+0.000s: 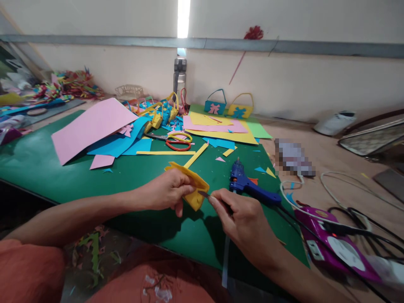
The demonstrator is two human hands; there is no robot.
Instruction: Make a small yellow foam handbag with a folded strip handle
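My left hand is closed on a folded yellow foam-sheet piece, held up over the green table mat. The piece looks like a small pouch with a wavy edge. In my right hand is a thin, dark, pointed tool; its tip touches the yellow piece and its handle is hidden by my fingers. Beyond my hands lie yellow strips and scissors with red and yellow handles. A blue glue gun lies just past my right hand.
Pink sheets and blue sheets lie at left. Several small yellow bags are heaped behind the scissors. Two finished-looking handbags, blue and yellow, stand against the wall. At right are a purple power strip and tangled cables.
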